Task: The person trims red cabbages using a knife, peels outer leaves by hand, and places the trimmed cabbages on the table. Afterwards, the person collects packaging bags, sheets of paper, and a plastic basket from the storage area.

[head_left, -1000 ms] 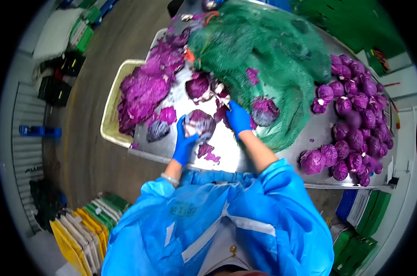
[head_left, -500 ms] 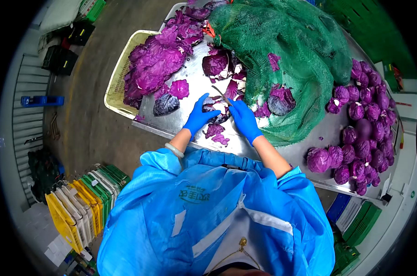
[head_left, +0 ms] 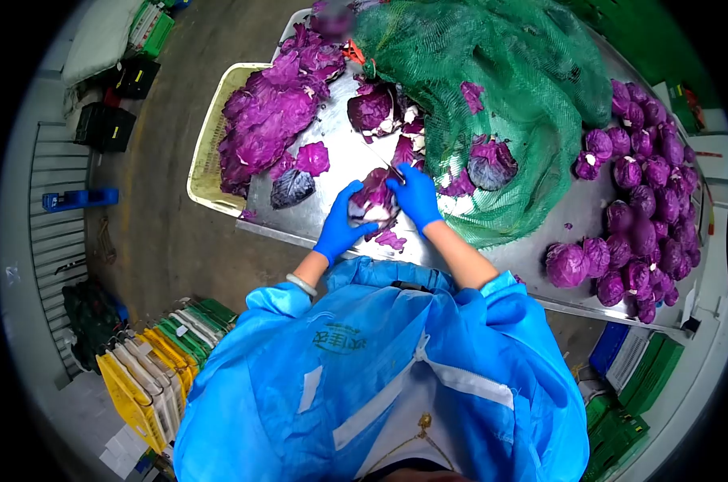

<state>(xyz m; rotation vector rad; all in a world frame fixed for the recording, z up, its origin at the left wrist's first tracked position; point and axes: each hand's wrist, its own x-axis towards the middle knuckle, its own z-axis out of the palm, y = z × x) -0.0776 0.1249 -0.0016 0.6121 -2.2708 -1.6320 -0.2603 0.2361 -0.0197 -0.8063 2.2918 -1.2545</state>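
A red cabbage (head_left: 374, 198) with a pale patch sits between my gloved hands, close to the front edge of the metal table. My left hand (head_left: 341, 223) grips its left side, fingers curved round it. In my right hand (head_left: 416, 198) is a knife (head_left: 378, 156), its thin blade pointing up and left past the top of the cabbage. The right fingers also rest against the cabbage's right side; the knife's handle is mostly hidden in them. Trimmed leaf pieces (head_left: 391, 240) lie just below. Beyond my hands is another partly peeled red cabbage (head_left: 372, 110).
Loose purple leaves overfill a cream basket (head_left: 214, 140) at the left. A green mesh sack (head_left: 533, 104) covers the table's middle right, with leaf scraps on it. Many cabbages (head_left: 653, 193) are heaped at the right. Stacked crates (head_left: 143, 381) stand on the floor, lower left.
The cabbage has been turned, so its purple side now faces up and the pale patch faces me. The knife blade has shifted slightly, and the whole view has moved a little.
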